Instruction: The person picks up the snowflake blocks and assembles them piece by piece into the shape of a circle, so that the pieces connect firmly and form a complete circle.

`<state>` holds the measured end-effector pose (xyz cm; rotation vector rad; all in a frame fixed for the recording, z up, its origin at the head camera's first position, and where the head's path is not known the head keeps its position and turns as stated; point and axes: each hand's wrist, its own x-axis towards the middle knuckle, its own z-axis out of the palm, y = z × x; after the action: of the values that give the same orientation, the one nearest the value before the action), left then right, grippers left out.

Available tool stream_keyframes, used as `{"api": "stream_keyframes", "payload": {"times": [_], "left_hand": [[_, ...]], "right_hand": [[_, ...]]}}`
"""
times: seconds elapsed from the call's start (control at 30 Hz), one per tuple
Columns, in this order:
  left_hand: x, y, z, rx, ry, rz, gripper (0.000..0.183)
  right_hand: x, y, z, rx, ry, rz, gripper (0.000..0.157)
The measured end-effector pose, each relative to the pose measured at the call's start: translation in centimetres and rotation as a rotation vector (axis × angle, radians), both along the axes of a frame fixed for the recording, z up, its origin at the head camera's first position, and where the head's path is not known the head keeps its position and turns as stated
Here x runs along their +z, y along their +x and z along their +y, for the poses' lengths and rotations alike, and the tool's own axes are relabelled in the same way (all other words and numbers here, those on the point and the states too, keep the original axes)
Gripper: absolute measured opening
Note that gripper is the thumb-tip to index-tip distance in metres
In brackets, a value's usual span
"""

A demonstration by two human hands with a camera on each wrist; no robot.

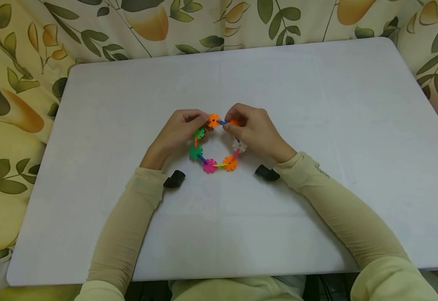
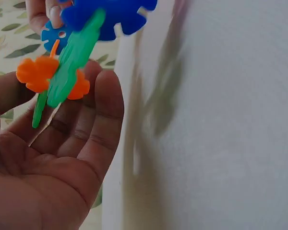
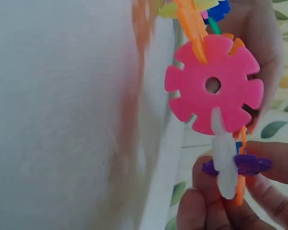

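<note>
Notched plastic discs are linked into a ring held above the table, seen in the head view. The left hand (image 1: 181,127) pinches an orange disc (image 1: 213,120) at the ring's far side. Opposite it, the right hand (image 1: 254,127) grips another orange disc (image 1: 234,122), with a blue disc (image 1: 222,122) between the two. Green (image 1: 195,152), pink (image 1: 210,166) and white (image 1: 239,145) discs hang around the near side. In the left wrist view, a green disc (image 2: 74,62) slots into a larger-looking blue one. A purple disc (image 3: 252,164) crosses a white one by the right fingers, partly hidden.
The white table (image 1: 309,92) extends around the hands on every side. A black angular piece (image 1: 175,179) shows beside the left wrist, and another black piece (image 1: 267,172) beside the right. Leaf-patterned curtains (image 1: 102,29) hang along the table's far and left sides.
</note>
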<state>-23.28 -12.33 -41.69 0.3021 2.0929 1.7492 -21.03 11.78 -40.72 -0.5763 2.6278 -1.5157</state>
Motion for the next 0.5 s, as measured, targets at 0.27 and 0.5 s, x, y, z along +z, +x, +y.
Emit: {"api": "stream_keyframes", "payload": {"times": [0.27,0.5], "left_hand": [[0.7,-0.1,-1.0,-0.154,-0.248,0.143,0.048],[0.9,-0.1,-0.4,-0.314,-0.487,0.264,0.08]], "right_hand": [[0.1,-0.3,1.0,-0.084,-0.028,-0.151,0.01],[-0.1,-1.0,2.4,-0.12,-0.085,-0.227,0.01]]}}
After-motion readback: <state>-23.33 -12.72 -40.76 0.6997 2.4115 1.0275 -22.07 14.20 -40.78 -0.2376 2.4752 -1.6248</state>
